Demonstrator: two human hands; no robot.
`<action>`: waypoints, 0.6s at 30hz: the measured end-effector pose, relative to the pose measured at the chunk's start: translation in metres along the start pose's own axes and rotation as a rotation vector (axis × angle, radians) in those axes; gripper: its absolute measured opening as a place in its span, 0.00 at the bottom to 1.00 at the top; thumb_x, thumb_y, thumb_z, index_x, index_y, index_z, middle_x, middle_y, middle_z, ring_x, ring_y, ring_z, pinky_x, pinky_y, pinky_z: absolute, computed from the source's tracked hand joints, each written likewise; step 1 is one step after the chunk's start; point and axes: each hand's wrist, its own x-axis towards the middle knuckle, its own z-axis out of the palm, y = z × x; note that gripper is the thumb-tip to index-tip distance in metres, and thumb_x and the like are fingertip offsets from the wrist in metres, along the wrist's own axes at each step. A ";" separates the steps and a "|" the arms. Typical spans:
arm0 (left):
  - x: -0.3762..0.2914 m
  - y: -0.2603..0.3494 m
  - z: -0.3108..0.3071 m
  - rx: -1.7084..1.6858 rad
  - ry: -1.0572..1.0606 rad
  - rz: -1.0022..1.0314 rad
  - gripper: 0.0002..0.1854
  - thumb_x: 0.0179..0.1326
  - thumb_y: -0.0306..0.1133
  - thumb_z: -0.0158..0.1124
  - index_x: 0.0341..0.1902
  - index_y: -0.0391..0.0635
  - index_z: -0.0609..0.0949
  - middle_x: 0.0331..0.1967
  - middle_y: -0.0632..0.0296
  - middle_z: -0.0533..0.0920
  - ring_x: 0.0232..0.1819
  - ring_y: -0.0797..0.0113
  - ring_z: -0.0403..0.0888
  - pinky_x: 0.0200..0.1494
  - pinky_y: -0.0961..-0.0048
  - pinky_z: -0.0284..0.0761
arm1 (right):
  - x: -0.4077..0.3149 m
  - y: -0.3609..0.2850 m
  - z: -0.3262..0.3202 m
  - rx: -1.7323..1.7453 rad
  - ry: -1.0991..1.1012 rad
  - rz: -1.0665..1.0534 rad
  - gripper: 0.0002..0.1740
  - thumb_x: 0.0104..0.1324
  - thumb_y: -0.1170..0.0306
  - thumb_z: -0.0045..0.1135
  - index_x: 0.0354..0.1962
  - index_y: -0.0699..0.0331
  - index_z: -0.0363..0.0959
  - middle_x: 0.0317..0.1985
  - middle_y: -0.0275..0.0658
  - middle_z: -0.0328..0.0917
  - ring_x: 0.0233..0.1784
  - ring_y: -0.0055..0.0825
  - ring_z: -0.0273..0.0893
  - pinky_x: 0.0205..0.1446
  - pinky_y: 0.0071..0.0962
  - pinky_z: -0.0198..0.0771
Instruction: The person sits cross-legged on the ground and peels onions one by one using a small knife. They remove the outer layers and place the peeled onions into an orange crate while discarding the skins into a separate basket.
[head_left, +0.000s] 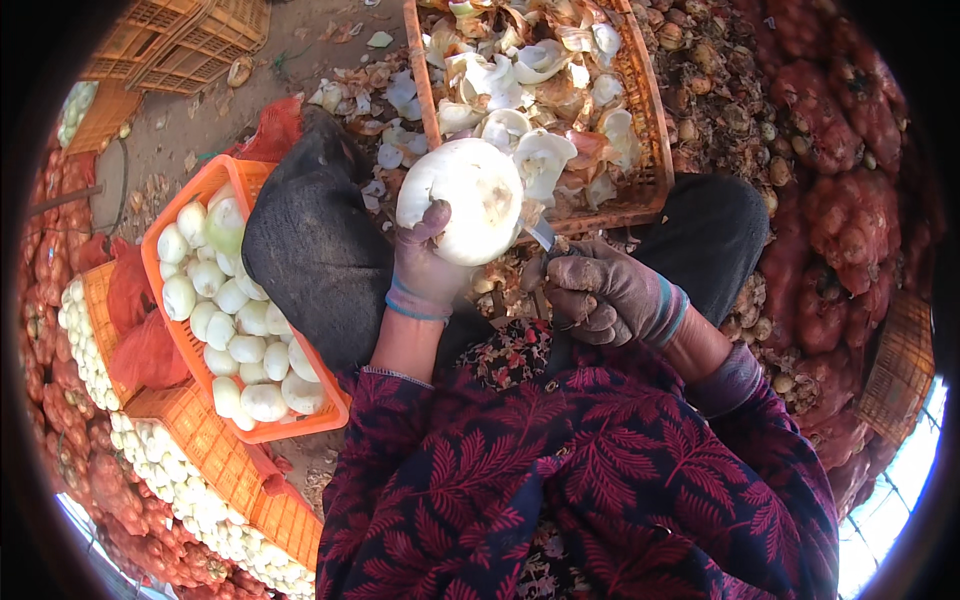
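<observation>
A large peeled white onion (469, 199) rests in my gloved left hand (431, 259), its thumb pressed across the near side. My right hand (611, 292), in a soiled work glove, is closed around the handle of a knife (541, 232). The short metal blade points up and left, close to the onion's right side; whether it touches cannot be told. Beyond the onion stands an orange plastic crate (664, 150) filled with onion skins (540, 64) and pale outer layers.
At left, an orange crate (341, 409) holds peeled onions (251, 349). More crates (225, 450) of peeled onions stand farther left. Red mesh sacks (855, 225) of onions line the right side, beside loose unpeeled onions (701, 82). Stacked crates (187, 45) stand at upper left.
</observation>
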 end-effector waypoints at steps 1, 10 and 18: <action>-0.001 0.000 0.002 0.057 0.005 0.031 0.51 0.54 0.50 0.74 0.75 0.33 0.65 0.68 0.47 0.75 0.68 0.51 0.75 0.72 0.52 0.73 | 0.001 0.003 -0.003 0.073 -0.048 0.021 0.18 0.80 0.60 0.51 0.54 0.67 0.73 0.19 0.26 0.64 0.12 0.10 0.57 0.13 0.15 0.53; 0.003 -0.011 -0.010 -0.065 0.158 0.076 0.47 0.53 0.44 0.73 0.75 0.37 0.65 0.68 0.45 0.74 0.68 0.43 0.75 0.71 0.45 0.73 | 0.019 0.019 0.021 -0.492 0.272 -0.275 0.25 0.76 0.56 0.58 0.54 0.72 0.73 0.28 0.31 0.78 0.21 0.12 0.68 0.28 0.18 0.67; 0.002 -0.018 -0.009 -0.086 0.245 -0.009 0.46 0.57 0.56 0.67 0.74 0.41 0.67 0.68 0.46 0.74 0.68 0.40 0.73 0.66 0.37 0.74 | 0.010 -0.010 0.049 -0.830 0.386 -0.682 0.22 0.75 0.67 0.62 0.60 0.71 0.71 0.41 0.32 0.84 0.45 0.12 0.73 0.53 0.21 0.73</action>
